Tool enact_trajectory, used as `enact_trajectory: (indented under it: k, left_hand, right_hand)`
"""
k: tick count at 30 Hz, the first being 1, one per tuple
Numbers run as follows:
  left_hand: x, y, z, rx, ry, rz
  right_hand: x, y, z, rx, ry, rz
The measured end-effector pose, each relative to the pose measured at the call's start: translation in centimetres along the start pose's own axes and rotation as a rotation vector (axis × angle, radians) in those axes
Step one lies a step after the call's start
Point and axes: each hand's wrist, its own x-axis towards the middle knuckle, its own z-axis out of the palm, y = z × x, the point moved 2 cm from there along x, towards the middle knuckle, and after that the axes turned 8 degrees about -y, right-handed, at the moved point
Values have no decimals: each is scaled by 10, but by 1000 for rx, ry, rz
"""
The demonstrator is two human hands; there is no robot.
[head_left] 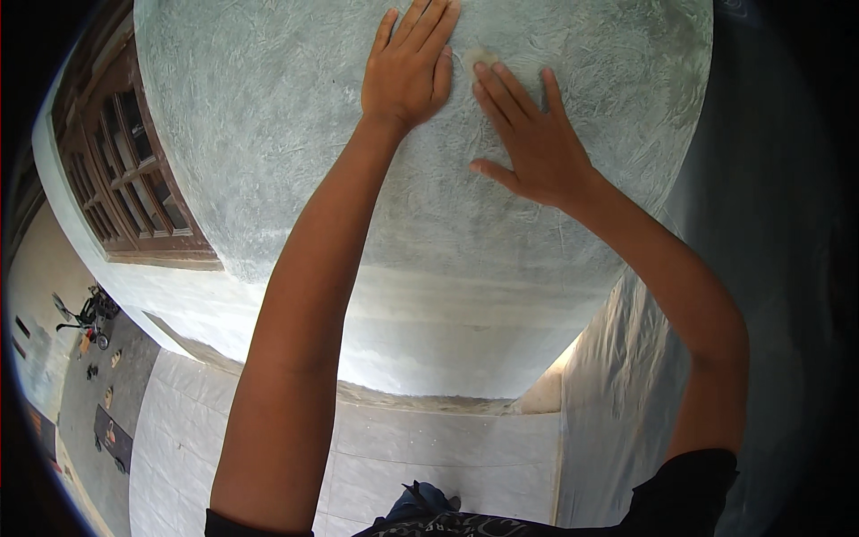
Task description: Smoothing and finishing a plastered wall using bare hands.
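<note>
In front of me rises a wall (429,224) with a rough, mottled grey-green coat over a paler smooth band. My left hand (407,76) lies flat on its upper part, fingers stretched out and the thumb alongside. To the right and slightly lower, my right hand (541,148) rests against the same surface with its fingers spread. Its fingertips touch a pale yellowish patch (483,63); whether that is a thin piece of material or a mark on the wall, I cannot tell. Neither hand grips anything that I can see.
A brown wooden window (134,170) with panes is set in the wall at the left. Pale sheeting (429,456) covers the floor below, and a translucent plastic sheet (608,394) hangs at the right. A motorcycle (94,318) stands far left beyond the window.
</note>
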Motion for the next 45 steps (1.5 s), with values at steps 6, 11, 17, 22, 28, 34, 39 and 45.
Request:
enact_trajectory:
  k: [6,11,17,22,28,34,39,45]
  left_hand:
    - [3,8,7,-29,10,4]
    - [0,-8,10,-32,-5,-14]
    - [4,7,8,-19,5,-13]
    - [-1,-1,1,-4,16,-3]
    - [0,2,3,-18,38,25]
    - [2,6,12,4,17,-12]
    - [0,-2,19,-148,205,139]
    - [4,6,5,3,26,6]
  right_hand:
    - [18,36,-10,-153,60,25]
    - [-7,-10,9,112,-52,-86]
    - [22,47,-9,-178,115,257]
    - [1,0,4,105,10,-120]
    - [7,11,-7,-4,27,35]
    - [9,38,-12,-122,65,56]
    - [-14,5,2,94,3,-43]
    - [11,46,-12,-203,72,66]
